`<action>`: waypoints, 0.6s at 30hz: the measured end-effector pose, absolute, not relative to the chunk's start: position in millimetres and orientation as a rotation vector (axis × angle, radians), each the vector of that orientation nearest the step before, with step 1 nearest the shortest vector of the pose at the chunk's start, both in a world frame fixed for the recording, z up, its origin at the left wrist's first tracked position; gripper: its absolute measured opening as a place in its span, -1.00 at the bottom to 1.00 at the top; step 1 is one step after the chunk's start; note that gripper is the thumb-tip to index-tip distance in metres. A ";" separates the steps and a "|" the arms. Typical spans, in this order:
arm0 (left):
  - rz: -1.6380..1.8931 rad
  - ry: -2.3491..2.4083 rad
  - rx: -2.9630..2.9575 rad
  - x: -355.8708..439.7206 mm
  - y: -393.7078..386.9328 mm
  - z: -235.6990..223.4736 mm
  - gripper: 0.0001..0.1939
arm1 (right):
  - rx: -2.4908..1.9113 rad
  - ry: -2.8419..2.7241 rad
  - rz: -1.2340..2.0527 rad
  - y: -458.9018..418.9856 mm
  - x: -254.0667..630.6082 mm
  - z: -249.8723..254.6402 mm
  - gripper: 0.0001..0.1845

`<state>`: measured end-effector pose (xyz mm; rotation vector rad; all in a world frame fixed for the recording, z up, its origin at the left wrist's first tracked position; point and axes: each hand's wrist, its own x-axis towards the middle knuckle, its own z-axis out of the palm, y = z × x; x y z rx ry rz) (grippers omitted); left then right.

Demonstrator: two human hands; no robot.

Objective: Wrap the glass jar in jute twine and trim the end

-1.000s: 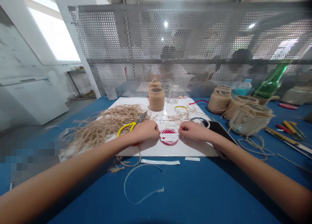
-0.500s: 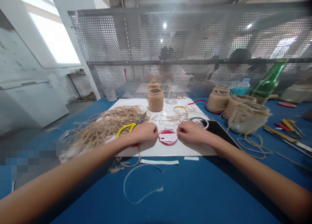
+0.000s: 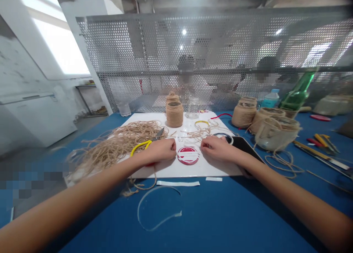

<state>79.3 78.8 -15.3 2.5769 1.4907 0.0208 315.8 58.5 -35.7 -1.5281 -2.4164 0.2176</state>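
A round red-and-white lid [image 3: 188, 155] lies flat on the white board [image 3: 176, 172], with pale strips across its face. My left hand [image 3: 163, 150] is closed just left of the lid, apart from its edge. Its curled fingers hide whatever may be inside. To the lid's right, my right hand [image 3: 214, 147] is also closed, fingers bent inward and their contents hidden. Yellow-handled scissors [image 3: 143, 144] lie behind my left hand, blades pointing away. Past my right hand are a roll of tape [image 3: 228, 139] and a dark flat device [image 3: 244, 149].
Loose jute twine [image 3: 118, 141] is heaped at left. A twine-wrapped jar [image 3: 174, 114] and clear glass jar [image 3: 193, 108] stand behind. More jars [image 3: 275, 135], a green bottle [image 3: 299, 91] and cutters [image 3: 325, 143] occupy the right. A white strip [image 3: 178, 183] lies in front.
My hands have drawn slightly away from the lid's sides, leaving small gaps. The whole view has shifted a little; the lid stays on the board.
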 end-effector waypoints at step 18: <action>0.435 1.023 2.942 128.5 75.4 -28.7 -0.74 | -1.409 -2.302 0.513 58.8 312.2 -38.7 -0.88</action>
